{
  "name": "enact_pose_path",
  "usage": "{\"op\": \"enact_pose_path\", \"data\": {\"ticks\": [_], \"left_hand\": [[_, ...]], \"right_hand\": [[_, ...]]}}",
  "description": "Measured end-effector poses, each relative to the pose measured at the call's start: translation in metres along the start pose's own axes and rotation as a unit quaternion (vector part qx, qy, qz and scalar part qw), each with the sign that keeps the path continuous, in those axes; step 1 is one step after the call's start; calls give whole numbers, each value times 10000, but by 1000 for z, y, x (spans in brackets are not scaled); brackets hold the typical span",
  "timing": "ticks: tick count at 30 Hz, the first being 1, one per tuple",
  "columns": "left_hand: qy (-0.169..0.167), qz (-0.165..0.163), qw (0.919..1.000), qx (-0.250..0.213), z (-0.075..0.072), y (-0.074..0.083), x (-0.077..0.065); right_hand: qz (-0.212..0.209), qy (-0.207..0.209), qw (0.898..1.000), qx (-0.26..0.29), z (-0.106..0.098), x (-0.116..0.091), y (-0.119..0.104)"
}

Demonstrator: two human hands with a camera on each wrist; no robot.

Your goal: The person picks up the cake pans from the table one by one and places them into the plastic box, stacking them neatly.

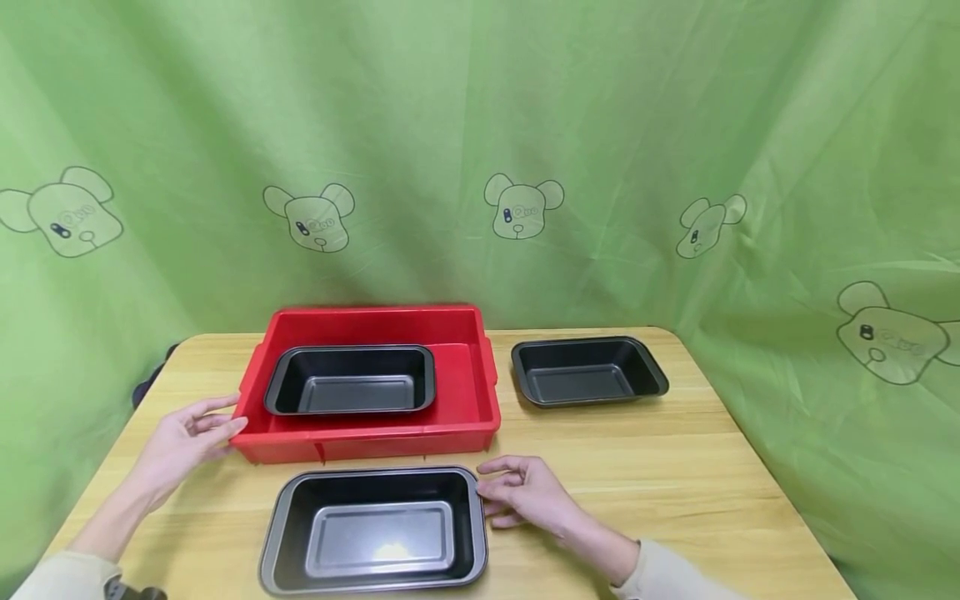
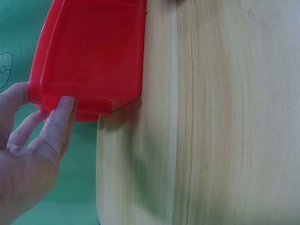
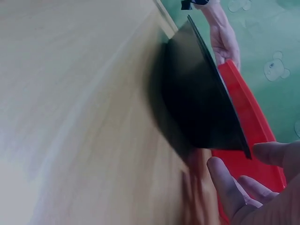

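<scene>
A black loaf pan lies at the front, with a light reflection on its bottom. My right hand is at its right end. In the right wrist view the thumb and fingers stand apart either side of the pan's near corner, a gap showing around it. With its fingertips my left hand touches the front left corner of the red plastic bin, fingers mostly straight along the outside. Inside the bin sits a second black loaf pan, toward its left side.
A third black loaf pan stands at the back right of the wooden table, beside the bin. Behind the table hangs a green curtain with printed bear faces, which also runs along both sides.
</scene>
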State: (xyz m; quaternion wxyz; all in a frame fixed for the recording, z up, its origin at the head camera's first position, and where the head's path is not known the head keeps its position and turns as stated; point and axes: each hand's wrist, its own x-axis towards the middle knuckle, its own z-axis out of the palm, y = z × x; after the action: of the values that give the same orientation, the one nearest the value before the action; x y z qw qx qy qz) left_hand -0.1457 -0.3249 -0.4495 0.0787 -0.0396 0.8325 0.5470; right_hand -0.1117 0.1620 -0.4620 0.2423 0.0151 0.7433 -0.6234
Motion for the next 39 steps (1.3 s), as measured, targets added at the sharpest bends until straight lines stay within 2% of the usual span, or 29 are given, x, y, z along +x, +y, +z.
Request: {"op": "enact_pose_path", "data": {"ticks": [8,15,25,39], "left_hand": [[-3,22,10000,44,1,0,0],[8,80,9999,-127,3,2,-2],[15,-89,10000,33,2,1,0],[-95,21,9995,-293,1,2,-1]], "right_hand": [[29,-28,9995,-324,14,5,4],[29,-133,9998,-173,17,5,3],[-3,-199,9996,-184,22,7,-1],[1,-158,9999,4,23,12,-3]]}}
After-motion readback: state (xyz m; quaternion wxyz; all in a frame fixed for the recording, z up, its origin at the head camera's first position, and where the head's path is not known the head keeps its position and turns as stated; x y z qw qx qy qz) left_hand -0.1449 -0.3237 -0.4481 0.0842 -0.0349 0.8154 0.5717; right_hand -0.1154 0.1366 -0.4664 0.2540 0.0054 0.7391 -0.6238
